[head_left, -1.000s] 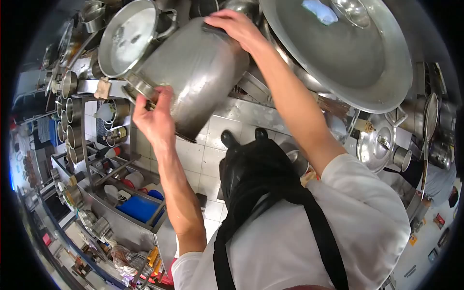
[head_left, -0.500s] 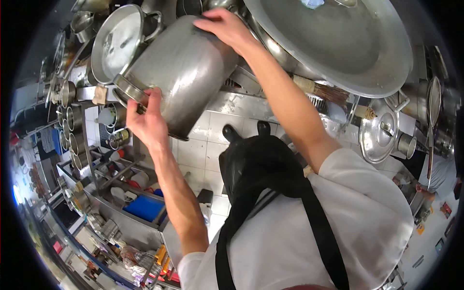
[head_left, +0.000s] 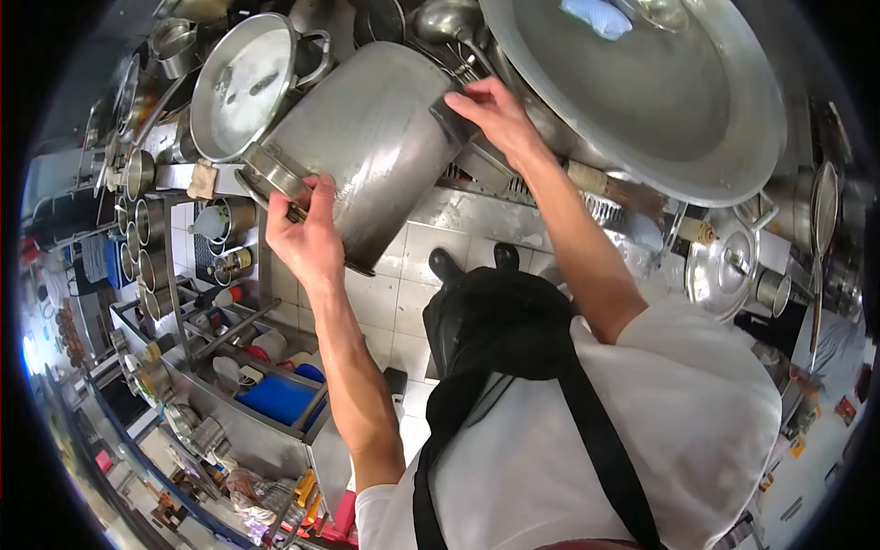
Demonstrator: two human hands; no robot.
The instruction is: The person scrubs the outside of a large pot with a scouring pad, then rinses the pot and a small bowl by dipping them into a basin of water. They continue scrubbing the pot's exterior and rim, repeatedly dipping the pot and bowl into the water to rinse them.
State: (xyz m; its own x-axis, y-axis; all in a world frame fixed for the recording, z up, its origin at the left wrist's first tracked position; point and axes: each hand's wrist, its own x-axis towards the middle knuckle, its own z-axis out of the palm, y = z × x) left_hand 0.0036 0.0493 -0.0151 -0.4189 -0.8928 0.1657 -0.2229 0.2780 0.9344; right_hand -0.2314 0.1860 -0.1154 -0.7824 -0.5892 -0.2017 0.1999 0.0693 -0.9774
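A large steel stockpot lies tipped on its side over the metal counter's edge, its wet outer wall facing up. My left hand is closed on the pot's side handle near the rim, thumb on top. At the far end of the pot, my right hand presses a dark grey pad against the curved wall. The fingers partly cover this pad, so its exact kind is hard to make out. The pot's inside is hidden from me.
A huge shallow metal pan fills the upper right, with a blue-white cloth in it. A two-handled pot stands at upper left. A brush and a lid lie right. Shelving holds a blue container lower left.
My right hand has slid along the pot's wall, down and to the right, toward its end. My left hand keeps its hold on the handle. The view has shifted slightly.
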